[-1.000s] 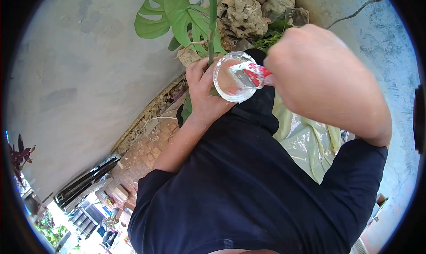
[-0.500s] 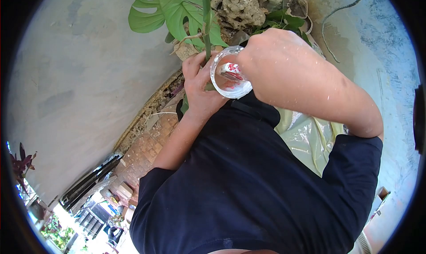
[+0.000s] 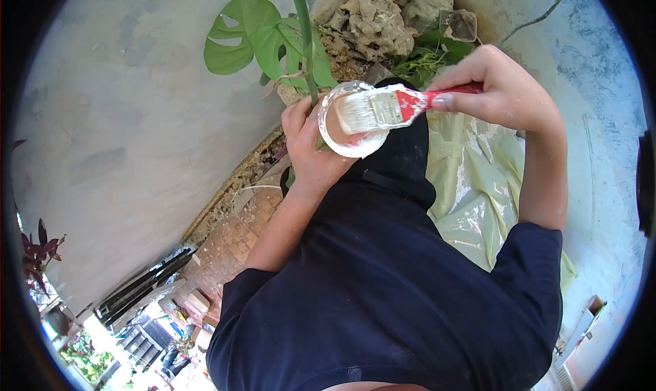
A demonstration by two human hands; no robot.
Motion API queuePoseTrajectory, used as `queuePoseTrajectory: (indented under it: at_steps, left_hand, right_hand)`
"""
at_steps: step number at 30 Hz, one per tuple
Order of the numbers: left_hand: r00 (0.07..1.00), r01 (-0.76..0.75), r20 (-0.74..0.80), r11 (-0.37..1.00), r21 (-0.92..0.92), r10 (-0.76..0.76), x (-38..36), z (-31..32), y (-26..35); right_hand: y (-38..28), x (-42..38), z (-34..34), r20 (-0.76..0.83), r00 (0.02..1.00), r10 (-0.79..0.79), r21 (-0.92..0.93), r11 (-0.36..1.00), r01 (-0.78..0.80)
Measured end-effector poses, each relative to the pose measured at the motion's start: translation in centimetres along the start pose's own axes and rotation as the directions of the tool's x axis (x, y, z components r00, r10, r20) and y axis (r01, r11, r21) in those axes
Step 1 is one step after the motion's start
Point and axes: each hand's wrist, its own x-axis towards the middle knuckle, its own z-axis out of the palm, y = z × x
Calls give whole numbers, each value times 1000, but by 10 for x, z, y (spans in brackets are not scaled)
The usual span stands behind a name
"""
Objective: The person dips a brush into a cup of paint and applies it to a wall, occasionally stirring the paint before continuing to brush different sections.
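My left hand (image 3: 311,145) is wrapped round a paint-smeared plastic cup (image 3: 369,147), its fingers partly hidden behind it. White paint coats the cup's rim. In my right hand (image 3: 502,90) is a paintbrush (image 3: 386,111) with a red handle, gripped between thumb and fingers. Its bristles, loaded with white, lie over the mouth of the cup. A green plant stem (image 3: 303,32) rises right beside my left fingers, and a large split leaf (image 3: 249,39) hangs left of it.
Rough stones (image 3: 372,25) lie at the base of the corner. A pale wall (image 3: 123,131) stands on the left and a bluish wall (image 3: 594,152) on the right. A crumpled yellowish sheet (image 3: 471,186) covers the floor at my right, with brick paving (image 3: 229,244) at my left.
My right hand has drawn back to the right and turned, lifting the brush from inside the cup so its bristles and handle now show. My left hand still holds the cup.
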Motion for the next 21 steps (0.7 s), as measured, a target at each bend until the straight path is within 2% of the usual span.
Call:
queuePoseTrajectory:
  at_steps: [5,8,13,21]
  left_hand:
    - [999,33,-9,999,-2,-33,0,3,-4]
    - [998,51,-29,999,8,-51,-2,6,-5]
    - [995,58,-83,998,24,-56,0,11,-9]
    - [980,156,-129,988,7,-153,0,17,-10]
  right_hand:
    - [17,-18,-4,-12,994,111,262,959,-105]
    - [28,-24,0,-36,990,134,400,910,-109]
    - [37,-30,-1,-14,973,229,502,844,-191]
    - [57,-31,-4,-75,970,230,643,755,-129]
